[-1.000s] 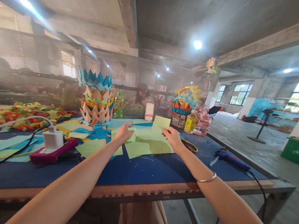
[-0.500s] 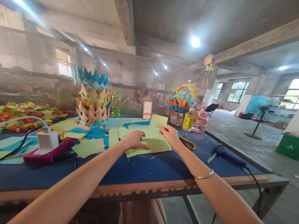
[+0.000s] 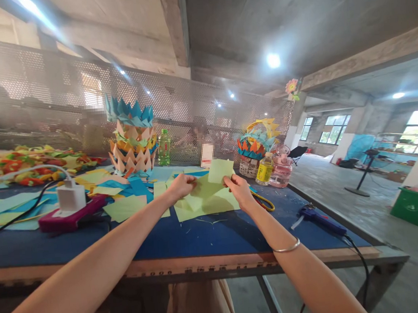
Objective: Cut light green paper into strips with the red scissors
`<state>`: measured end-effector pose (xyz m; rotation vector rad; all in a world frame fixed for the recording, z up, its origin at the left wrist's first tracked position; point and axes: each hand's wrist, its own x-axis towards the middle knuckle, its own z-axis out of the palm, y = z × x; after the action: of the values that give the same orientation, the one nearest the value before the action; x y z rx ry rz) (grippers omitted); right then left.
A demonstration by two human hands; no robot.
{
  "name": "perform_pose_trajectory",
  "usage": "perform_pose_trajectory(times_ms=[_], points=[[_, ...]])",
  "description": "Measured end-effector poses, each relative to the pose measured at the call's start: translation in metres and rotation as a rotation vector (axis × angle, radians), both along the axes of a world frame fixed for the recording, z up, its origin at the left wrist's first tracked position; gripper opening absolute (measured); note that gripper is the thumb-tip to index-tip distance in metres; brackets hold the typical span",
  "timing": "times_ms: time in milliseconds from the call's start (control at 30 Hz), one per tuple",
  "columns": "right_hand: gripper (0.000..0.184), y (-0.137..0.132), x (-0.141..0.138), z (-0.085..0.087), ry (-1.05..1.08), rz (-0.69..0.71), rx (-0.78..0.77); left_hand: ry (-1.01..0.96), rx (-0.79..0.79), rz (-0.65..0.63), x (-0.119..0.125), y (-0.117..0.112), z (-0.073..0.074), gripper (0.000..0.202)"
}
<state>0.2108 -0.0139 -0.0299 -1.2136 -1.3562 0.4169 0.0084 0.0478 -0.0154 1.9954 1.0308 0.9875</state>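
Note:
My right hand pinches a small light green paper piece by its lower right edge and holds it raised. Facing it, my left hand has its fingers closed together at the upper left of a larger light green paper sheet, seemingly pinching it. That sheet lies on the blue table mat beneath both hands. More light green paper rests to the left of my left hand. Beside my right hand is the yellow handle of a tool, partly hidden behind the wrist.
Folded-paper crowns are stacked at the back left, near a green bottle. A paper basket, a yellow-labelled bottle and a pink jug stand back right. A blue glue gun lies right; a purple power strip sits left.
My left hand has gone from spread fingers to a closed pinch and moved slightly left and up. The small paper in my right hand has turned more toward me.

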Motion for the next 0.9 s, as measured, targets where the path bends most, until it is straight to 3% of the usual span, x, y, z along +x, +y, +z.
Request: perform_pose_trajectory(times_ms=[133, 200, 400, 567, 667, 800, 900], points=[[0.034, -0.002, -0.005, -0.006, -0.257, 0.275, -0.112, -0.159, -0.140, -0.045, 0.000, -0.002, 0.001, 0.027], [0.035, 0.000, -0.005, -0.010, -0.339, 0.341, -0.153, -0.185, -0.150, -0.026, 0.001, -0.006, 0.004, 0.034], [0.035, 0.006, 0.000, -0.014, -0.373, 0.192, -0.097, -0.191, -0.186, -0.102, 0.004, -0.010, 0.007, 0.019], [0.031, 0.005, 0.000, -0.013, -0.424, 0.142, -0.099, -0.142, -0.062, -0.071, 0.008, -0.009, 0.003, 0.021], [0.032, 0.004, -0.002, -0.013, -0.417, 0.143, -0.120, -0.133, -0.076, -0.080, 0.010, -0.009, -0.001, 0.028], [0.039, 0.002, -0.003, -0.010, -0.333, 0.160, -0.150, -0.241, -0.128, -0.053, 0.009, -0.011, 0.001, 0.029], [0.053, -0.003, -0.004, -0.006, -0.146, 0.121, -0.310, -0.420, -0.228, -0.027, 0.007, -0.013, 0.008, 0.025]])
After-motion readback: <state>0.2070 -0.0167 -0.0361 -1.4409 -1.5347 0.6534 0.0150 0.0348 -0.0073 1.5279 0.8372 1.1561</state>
